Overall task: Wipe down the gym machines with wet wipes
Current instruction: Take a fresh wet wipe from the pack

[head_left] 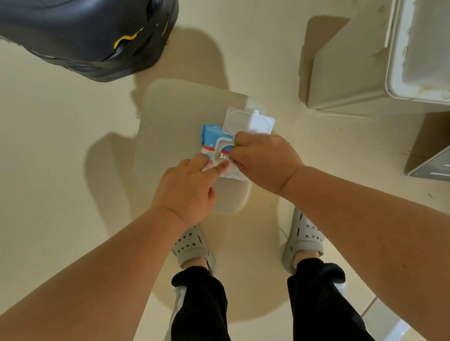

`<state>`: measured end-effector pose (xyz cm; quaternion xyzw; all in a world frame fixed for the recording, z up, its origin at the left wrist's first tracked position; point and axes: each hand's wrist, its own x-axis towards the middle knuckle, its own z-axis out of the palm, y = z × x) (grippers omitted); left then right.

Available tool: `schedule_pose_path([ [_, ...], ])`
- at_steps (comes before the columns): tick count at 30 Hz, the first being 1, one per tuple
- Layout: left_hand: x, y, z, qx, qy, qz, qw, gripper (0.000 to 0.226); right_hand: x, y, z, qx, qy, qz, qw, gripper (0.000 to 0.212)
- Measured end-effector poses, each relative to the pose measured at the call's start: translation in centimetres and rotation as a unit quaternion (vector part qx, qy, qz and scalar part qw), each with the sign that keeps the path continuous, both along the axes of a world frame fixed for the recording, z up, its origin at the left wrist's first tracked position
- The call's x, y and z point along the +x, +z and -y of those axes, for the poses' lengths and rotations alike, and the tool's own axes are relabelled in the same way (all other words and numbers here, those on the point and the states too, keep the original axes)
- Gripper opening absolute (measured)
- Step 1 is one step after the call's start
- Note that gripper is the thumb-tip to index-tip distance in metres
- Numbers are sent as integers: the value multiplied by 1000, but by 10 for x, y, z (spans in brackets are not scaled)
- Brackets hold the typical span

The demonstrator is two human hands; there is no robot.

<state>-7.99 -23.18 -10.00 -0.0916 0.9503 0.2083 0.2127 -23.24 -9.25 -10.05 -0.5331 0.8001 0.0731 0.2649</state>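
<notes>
Head view: wipes pack, lid open, lies by the stool's right edge, left grip pressing it flat-fingered, right grip pinching at its opening, seemingly drawing a wipe, which next needs a steady upward pull.

bright, even light | soft shadows on floor | sharp focus | wide-angle edge stretch
</notes>
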Motion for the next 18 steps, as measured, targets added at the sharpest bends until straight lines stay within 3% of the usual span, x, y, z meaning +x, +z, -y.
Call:
schedule_pose_path([
  [5, -5, 0, -3, 8, 30, 4, 1000, 63, -9, -7, 8, 73, 66, -45, 994, 24],
  [7, -9, 4, -5, 10, 40, 12, 999, 61, -12, -13, 11, 53, 70, -55, 995, 25],
  [10, -10, 7, -3, 0, 31, 42, 999, 62, -8, -4, 12, 67, 99, -80, 990, 9],
  [15, -8, 7, -2, -2, 28, 50, 998, 64, -9, -7, 14, 45, 176, -49, 982, 50],
  [18, -8, 7, -5, -7, 31, 47, 998, 65, -9, -7, 14, 54, 277, -83, 956, 44],
])
